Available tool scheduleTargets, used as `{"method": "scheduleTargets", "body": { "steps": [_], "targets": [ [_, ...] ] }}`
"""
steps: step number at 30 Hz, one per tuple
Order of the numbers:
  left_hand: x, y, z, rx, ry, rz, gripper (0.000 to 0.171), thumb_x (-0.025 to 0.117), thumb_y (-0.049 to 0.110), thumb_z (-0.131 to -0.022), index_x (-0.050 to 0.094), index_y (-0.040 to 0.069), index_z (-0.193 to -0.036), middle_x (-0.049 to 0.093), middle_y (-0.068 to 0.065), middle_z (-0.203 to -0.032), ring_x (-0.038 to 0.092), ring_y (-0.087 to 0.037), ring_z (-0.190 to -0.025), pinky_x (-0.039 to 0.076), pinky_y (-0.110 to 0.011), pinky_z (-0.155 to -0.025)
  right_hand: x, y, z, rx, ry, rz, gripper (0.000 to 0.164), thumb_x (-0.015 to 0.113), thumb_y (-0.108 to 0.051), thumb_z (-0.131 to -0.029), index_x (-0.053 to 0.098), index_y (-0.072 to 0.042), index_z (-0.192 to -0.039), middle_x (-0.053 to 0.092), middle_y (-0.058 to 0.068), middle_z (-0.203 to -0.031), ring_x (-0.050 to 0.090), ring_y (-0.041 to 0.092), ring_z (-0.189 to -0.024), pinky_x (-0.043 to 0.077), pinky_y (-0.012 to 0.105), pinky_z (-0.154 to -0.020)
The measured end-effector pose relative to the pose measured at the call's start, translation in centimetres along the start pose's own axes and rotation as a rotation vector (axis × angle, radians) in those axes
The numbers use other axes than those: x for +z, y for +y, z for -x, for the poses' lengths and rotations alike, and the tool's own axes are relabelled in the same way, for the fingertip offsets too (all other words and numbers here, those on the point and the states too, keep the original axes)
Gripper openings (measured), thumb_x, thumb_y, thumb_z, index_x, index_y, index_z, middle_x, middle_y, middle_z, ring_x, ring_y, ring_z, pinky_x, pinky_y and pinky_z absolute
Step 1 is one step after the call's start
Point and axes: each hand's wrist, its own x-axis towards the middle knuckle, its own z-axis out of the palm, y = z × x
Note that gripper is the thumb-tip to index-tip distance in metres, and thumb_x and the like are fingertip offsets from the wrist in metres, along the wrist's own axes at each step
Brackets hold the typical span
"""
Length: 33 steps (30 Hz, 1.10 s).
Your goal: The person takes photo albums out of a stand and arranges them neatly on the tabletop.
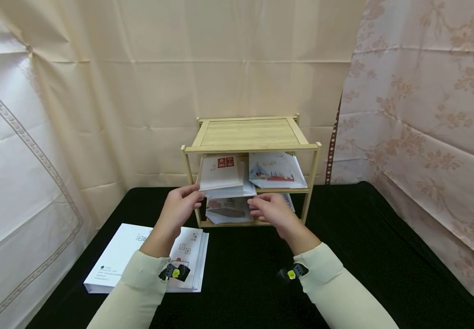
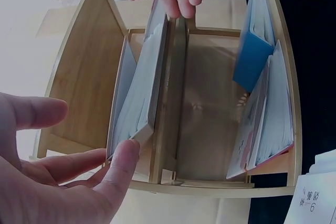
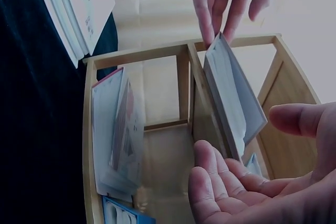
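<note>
My left hand [image 1: 182,203] is at the left end of a white book with a red square print [image 1: 220,172]. Its straight fingers touch the book's end, while the thumb is spread apart from them. That book lies on another pale book [image 1: 226,192] on the middle shelf of a small wooden rack [image 1: 249,132]. Both jut slightly past the shelf's front edge. My right hand [image 1: 273,211] hovers before the rack near the pale book's right corner, fingers loosely bent, holding nothing. To the right on this shelf lies a book with a blue-and-red picture [image 1: 277,171].
On the lower shelf lie a book with a grey picture [image 1: 228,211] and a blue-covered book [image 2: 254,56]. A thick white book [image 1: 117,256] and another white volume [image 1: 187,251] lie left on the black-covered table [image 1: 237,269]. Curtains [image 1: 241,59] hang behind and beside it.
</note>
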Motion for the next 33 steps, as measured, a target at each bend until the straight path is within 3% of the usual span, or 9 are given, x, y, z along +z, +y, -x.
{"method": "scheduleTargets", "body": {
  "steps": [5,9,12,16,21,25,28,33],
  "targets": [
    [-0.1,0.0,-0.1,0.007,0.008,0.006,0.052,0.057,0.022,-0.102,0.051,0.002,-0.150,0.054,-0.019,-0.150,0.062,-0.036,-0.128,0.046,-0.048,-0.116,-0.3,-0.1,-0.4,0.020,0.002,-0.026,0.051,0.060,-0.034,-0.103,0.054,-0.003,-0.142,0.066,0.019,-0.133,0.067,0.033,-0.122,0.052,0.047,-0.107],
    [0.2,-0.1,-0.4,0.004,0.026,0.040,0.051,0.057,0.018,-0.102,0.049,-0.003,-0.147,0.057,-0.023,-0.142,0.062,-0.036,-0.126,0.052,-0.042,-0.110,-0.2,-0.2,-0.7,0.022,0.010,-0.045,0.049,0.061,-0.034,-0.103,0.055,-0.003,-0.140,0.068,0.017,-0.130,0.068,0.031,-0.119,0.054,0.045,-0.105],
    [0.1,-0.3,-0.8,-0.040,0.025,0.088,0.050,0.057,0.020,-0.103,0.046,-0.005,-0.146,0.059,-0.024,-0.137,0.069,-0.028,-0.115,0.057,-0.034,-0.102,-0.2,-0.3,-0.8,0.018,0.009,-0.041,0.048,0.061,-0.034,-0.103,0.056,-0.003,-0.139,0.068,0.016,-0.129,0.069,0.030,-0.117,0.055,0.044,-0.104],
    [-0.3,-0.5,-1.6,-0.120,-0.025,0.195,0.053,0.056,0.029,-0.106,0.045,-0.007,-0.144,0.062,-0.024,-0.132,0.074,-0.017,-0.097,0.061,-0.030,-0.092,-0.2,-0.5,-1.1,0.020,0.011,-0.018,0.048,0.061,-0.036,-0.103,0.057,-0.003,-0.138,0.069,0.017,-0.127,0.071,0.029,-0.114,0.057,0.042,-0.100],
    [-0.8,-0.9,-2.5,-0.199,-0.056,0.322,0.054,0.057,0.035,-0.106,0.048,-0.005,-0.141,0.066,-0.019,-0.121,0.076,-0.023,-0.099,0.062,-0.030,-0.088,-0.2,-0.7,-1.5,0.047,-0.010,-0.038,0.053,0.060,-0.042,-0.103,0.055,-0.005,-0.140,0.069,0.019,-0.128,0.071,0.030,-0.111,0.059,0.039,-0.095],
    [-1.0,-1.1,-2.8,-0.246,-0.042,0.358,0.053,0.060,0.036,-0.105,0.050,-0.001,-0.141,0.062,-0.019,-0.129,0.077,-0.024,-0.100,0.063,-0.030,-0.086,-0.1,-0.8,-1.9,0.075,-0.038,-0.095,0.051,0.062,-0.044,-0.101,0.057,-0.007,-0.136,0.071,0.018,-0.123,0.074,0.027,-0.103,0.059,0.039,-0.093],
    [-0.9,-1.2,-2.9,-0.267,-0.038,0.373,0.050,0.062,0.033,-0.104,0.053,0.000,-0.141,0.061,-0.020,-0.131,0.077,-0.022,-0.097,0.063,-0.028,-0.085,0.0,-0.8,-2.1,0.089,-0.034,-0.122,0.050,0.063,-0.045,-0.101,0.060,-0.006,-0.132,0.075,0.014,-0.111,0.075,0.024,-0.093,0.061,0.035,-0.084],
    [-0.7,-1.1,-3.0,-0.255,-0.056,0.350,0.046,0.061,0.029,-0.106,0.056,0.000,-0.140,0.067,-0.020,-0.128,0.077,-0.018,-0.097,0.062,-0.026,-0.085,0.0,-0.9,-2.2,0.094,-0.010,-0.143,0.052,0.065,-0.046,-0.100,0.060,-0.003,-0.131,0.077,0.010,-0.100,0.076,0.020,-0.084,0.060,0.030,-0.073]
  ]
}}
